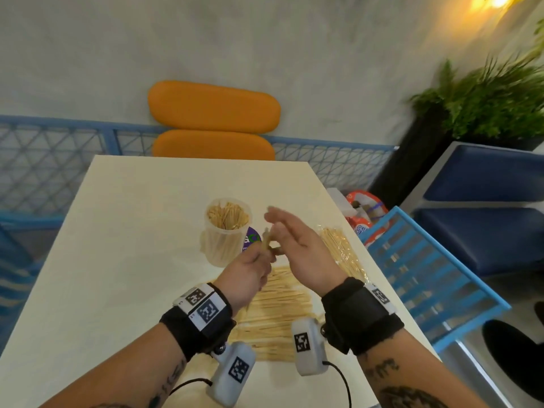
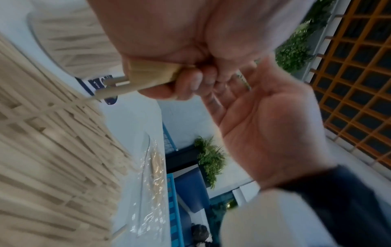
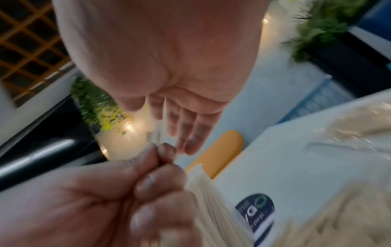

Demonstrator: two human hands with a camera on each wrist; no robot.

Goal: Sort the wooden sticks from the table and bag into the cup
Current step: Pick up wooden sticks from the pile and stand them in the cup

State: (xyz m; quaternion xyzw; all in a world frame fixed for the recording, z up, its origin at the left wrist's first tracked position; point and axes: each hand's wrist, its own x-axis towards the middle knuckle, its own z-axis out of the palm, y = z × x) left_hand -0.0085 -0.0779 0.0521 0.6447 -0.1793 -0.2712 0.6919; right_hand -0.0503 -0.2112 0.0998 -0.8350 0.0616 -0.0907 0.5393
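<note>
Your left hand (image 1: 250,267) is clutching a small bundle of pale wooden sticks (image 1: 267,242), seemingly pointing up and away toward the clear plastic cup (image 1: 226,231) standing just beyond-left, while your right hand (image 1: 297,248) is hovering flat-fingered and empty beside them.

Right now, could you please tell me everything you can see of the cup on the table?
The cup is a translucent plastic tub standing upright and lidless on the white table, beyond the loose sticks. It is packed with pale wooden sticks standing on end. A purple round label shows just behind it. Neither hand touches it.
</note>
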